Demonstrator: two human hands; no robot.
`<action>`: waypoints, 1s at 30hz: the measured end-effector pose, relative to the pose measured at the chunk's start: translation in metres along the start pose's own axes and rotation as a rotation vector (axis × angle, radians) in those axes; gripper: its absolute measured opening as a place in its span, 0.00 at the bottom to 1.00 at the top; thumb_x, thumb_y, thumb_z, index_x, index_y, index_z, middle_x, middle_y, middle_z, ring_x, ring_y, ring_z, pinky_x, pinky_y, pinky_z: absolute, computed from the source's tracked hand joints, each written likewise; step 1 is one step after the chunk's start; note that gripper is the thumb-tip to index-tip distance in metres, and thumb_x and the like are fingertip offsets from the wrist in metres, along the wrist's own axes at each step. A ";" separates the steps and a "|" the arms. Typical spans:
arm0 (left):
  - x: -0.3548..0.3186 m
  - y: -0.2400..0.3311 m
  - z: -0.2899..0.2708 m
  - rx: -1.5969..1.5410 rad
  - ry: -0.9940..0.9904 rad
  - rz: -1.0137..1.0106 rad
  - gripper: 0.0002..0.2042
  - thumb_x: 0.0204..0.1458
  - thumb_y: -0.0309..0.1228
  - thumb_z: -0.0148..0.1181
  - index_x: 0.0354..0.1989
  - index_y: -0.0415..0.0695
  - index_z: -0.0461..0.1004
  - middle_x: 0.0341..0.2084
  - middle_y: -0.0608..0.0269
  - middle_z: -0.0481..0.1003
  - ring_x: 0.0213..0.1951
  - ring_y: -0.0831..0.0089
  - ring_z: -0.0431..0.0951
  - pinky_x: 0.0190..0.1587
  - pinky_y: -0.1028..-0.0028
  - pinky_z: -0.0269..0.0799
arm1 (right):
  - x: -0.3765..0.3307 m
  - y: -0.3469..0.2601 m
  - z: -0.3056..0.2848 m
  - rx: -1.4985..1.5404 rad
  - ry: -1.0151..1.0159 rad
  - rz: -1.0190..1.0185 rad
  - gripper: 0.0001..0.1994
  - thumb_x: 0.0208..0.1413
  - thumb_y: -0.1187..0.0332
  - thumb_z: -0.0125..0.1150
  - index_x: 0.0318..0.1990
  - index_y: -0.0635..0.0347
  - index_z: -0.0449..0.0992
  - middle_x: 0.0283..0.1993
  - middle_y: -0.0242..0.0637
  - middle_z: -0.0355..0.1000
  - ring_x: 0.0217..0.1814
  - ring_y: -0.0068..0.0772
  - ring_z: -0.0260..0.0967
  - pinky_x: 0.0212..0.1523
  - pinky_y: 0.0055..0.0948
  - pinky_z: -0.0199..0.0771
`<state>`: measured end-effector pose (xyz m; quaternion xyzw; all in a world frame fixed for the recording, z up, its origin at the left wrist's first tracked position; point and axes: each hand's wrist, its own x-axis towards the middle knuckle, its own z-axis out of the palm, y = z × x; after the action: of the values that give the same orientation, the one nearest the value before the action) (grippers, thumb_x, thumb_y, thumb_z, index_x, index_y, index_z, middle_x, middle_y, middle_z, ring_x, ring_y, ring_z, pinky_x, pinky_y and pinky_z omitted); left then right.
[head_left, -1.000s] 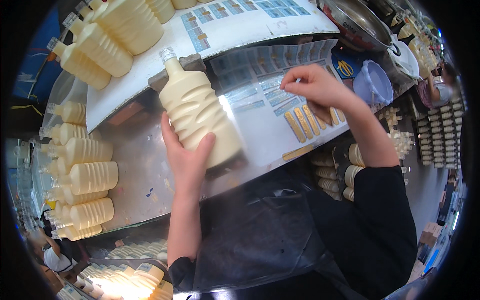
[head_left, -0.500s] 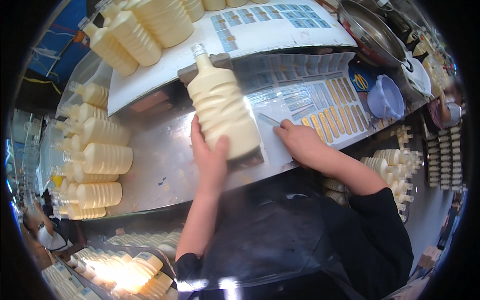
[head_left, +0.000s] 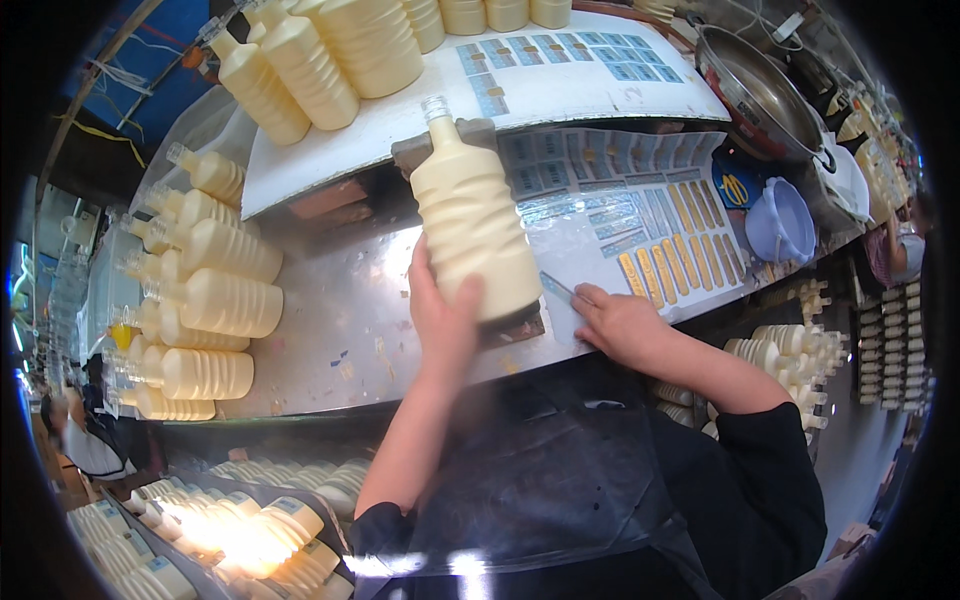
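Note:
A large cream plastic bottle [head_left: 473, 225] with wavy ridges and a clear threaded neck leans on a dark block-like support [head_left: 415, 152] in front of me. My left hand [head_left: 446, 305] is wrapped round its lower left side, thumb across the front. To the right of the bottle's base, my right hand [head_left: 622, 325] pinches a narrow bluish strip [head_left: 557, 287] between thumb and fingertips, apart from the bottle. Beyond that hand, blue label strips [head_left: 618, 225] and gold oblong labels [head_left: 660, 272] lie in rows on a white sheet.
Cream bottles lie stacked on the left [head_left: 225, 305] and stand on the white raised shelf [head_left: 560, 95], beside square blue labels [head_left: 490, 95]. A lilac bucket [head_left: 782, 222], yellow-handled scissors [head_left: 735, 190] and a wide metal pan [head_left: 765, 85] are at right. More bottles [head_left: 790, 350] fill the floor there.
The whole view has shifted, so things sit lower and further right. My right hand has drawn the strip slightly nearer to me; my left hand stays on the bottle.

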<state>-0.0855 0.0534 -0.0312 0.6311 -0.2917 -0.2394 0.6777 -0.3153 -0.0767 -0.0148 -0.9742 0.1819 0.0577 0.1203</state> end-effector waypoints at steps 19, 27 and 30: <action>0.000 -0.001 -0.004 -0.045 -0.027 -0.031 0.38 0.55 0.33 0.63 0.73 0.36 0.54 0.66 0.47 0.63 0.67 0.59 0.65 0.69 0.61 0.61 | -0.007 0.007 -0.006 0.487 0.105 -0.070 0.07 0.53 0.69 0.66 0.34 0.62 0.84 0.31 0.38 0.79 0.32 0.36 0.80 0.32 0.31 0.79; 0.004 -0.001 -0.008 -0.068 -0.113 -0.101 0.40 0.58 0.32 0.62 0.75 0.37 0.47 0.69 0.48 0.59 0.70 0.60 0.61 0.72 0.63 0.54 | 0.097 0.028 -0.116 1.118 0.094 0.320 0.12 0.59 0.63 0.68 0.41 0.64 0.85 0.28 0.29 0.78 0.22 0.15 0.67 0.26 0.18 0.69; 0.006 0.001 -0.010 -0.061 -0.055 -0.106 0.39 0.58 0.33 0.61 0.76 0.40 0.47 0.67 0.49 0.60 0.68 0.61 0.62 0.71 0.64 0.55 | 0.131 -0.009 -0.157 0.868 0.254 -0.004 0.08 0.59 0.70 0.63 0.43 0.63 0.83 0.36 0.32 0.79 0.35 0.21 0.77 0.33 0.24 0.76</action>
<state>-0.0742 0.0569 -0.0302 0.6180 -0.2690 -0.3008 0.6747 -0.1798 -0.1529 0.1185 -0.8333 0.2006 -0.1442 0.4946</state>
